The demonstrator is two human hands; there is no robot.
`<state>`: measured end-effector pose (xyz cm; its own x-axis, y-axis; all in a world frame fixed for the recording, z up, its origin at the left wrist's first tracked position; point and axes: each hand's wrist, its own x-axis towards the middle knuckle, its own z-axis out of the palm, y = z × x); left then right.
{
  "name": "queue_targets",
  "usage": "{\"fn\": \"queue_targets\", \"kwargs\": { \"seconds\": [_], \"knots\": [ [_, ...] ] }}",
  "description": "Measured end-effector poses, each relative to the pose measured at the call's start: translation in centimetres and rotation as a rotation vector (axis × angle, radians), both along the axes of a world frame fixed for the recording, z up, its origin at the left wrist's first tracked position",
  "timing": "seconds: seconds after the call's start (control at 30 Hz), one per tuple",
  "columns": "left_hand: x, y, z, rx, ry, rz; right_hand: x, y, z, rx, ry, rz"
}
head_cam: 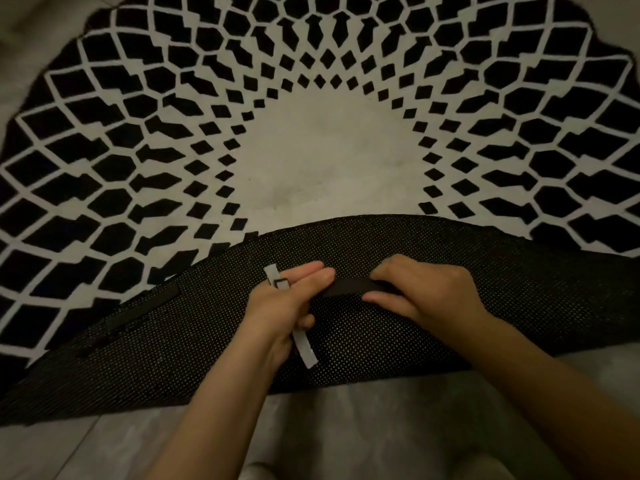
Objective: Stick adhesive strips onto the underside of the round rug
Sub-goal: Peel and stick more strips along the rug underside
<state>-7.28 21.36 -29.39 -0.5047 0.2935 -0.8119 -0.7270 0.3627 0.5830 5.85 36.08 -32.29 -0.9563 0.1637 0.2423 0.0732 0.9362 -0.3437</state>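
Only the head view to go on here, looking down at the floor. The round rug (322, 150) lies pattern side up, with its near edge folded over toward the middle, so the dark dotted underside (363, 337) faces up right in front of the person.

Both hands are working a black adhesive strip (349, 288) held just above that underside, near the fold's curved edge. The right hand (429, 294) has its fingers curled over one end of the strip. The left hand (287, 303) pinches the other end with its fingertips, and it's also gripping a pale strip of backing paper (300, 336) that sticks out above and below the fist. There's another dark strip (149, 308) already lying on the underside further left — looks stuck down, though the light is dim.

Handling-wise, I'd guess the strip is light and floppy, and the sticky face will grab whatever it touches, itself included. So hold it by the two ends, keep it taut, lower it flat, then press along its length. The rug looks soft and limp — the flap drapes instead of standing up — so it should stay folded without help, but the dotted grip backing may be bumpy enough that firm pressing is needed. The pale liner is just thin, slippery scrap.
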Motion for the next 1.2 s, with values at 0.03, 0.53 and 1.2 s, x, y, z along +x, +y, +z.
{"fn": "queue_targets", "kwargs": {
  "seconds": [0.03, 0.53, 1.2],
  "knots": [
    [0.0, 0.1, 0.0, -0.002, 0.025, 0.034, -0.1, -0.3, 0.1, -0.127, -0.038, -0.082],
    [-1.4, -1.8, -2.0, -0.425, 1.023, -0.631, -4.7, -0.2, -0.1, -1.176, -0.162, -0.712],
    [-0.4, -0.1, -4.6, -0.682, 1.046, -1.321, -9.5, -0.3, -2.9, -1.271, -0.177, -0.842]
  ]
}}
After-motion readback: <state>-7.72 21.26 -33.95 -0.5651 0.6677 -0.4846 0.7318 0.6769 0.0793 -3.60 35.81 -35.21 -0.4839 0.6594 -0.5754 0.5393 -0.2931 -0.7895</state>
